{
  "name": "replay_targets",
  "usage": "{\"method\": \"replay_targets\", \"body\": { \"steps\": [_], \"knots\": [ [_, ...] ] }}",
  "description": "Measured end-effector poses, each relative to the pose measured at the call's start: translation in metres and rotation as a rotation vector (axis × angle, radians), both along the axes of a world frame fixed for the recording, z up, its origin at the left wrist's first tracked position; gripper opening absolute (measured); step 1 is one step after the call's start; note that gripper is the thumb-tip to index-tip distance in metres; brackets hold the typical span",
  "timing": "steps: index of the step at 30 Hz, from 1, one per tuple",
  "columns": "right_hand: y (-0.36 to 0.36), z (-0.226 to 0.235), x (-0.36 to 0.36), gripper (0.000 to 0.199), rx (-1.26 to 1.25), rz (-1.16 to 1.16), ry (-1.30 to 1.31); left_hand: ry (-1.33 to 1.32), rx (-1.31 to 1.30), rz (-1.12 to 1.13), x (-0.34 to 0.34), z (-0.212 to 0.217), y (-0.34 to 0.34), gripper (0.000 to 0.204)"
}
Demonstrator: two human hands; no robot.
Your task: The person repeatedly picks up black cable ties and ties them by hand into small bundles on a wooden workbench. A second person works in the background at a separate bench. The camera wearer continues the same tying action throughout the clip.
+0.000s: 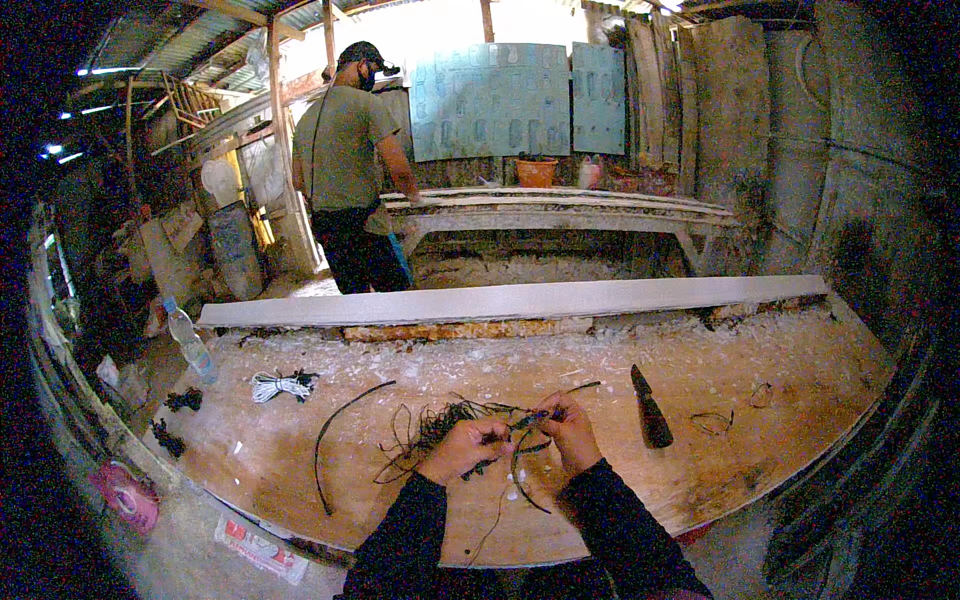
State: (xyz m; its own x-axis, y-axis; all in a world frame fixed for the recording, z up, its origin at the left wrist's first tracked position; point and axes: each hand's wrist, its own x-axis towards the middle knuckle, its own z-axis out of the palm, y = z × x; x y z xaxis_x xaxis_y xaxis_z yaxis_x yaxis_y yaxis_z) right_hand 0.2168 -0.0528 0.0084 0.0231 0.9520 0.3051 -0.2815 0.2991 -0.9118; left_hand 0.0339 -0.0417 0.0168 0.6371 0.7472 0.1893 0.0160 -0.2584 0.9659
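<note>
My left hand (468, 445) and my right hand (567, 428) are close together over a wooden board table (760, 400), both pinching the same thin dark wire (527, 421). A tangle of dark wires (425, 432) spreads on the board just left of my left hand. One long curved wire (335, 430) lies further left. A loose strand hangs down from my hands toward the near edge.
A dark pointed tool (651, 408) lies right of my hands. A white cord bundle (280, 385) and a plastic bottle (190, 342) sit at the left. A long pale slab (520, 300) runs along the far side. Another person (350, 170) stands behind at a bench.
</note>
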Motion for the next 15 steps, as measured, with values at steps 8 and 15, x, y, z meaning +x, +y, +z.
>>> {"method": "replay_targets", "body": {
  "steps": [8,15],
  "knots": [
    [-0.012,0.023,-0.006,0.018,-0.069,-0.134,0.074,0.016,-0.051,-0.396,-0.001,0.003,-0.004,0.017],
    [-0.012,0.019,-0.003,0.011,-0.092,-0.164,-0.001,0.034,-0.022,0.407,-0.004,0.016,-0.008,0.019]
  ]
}}
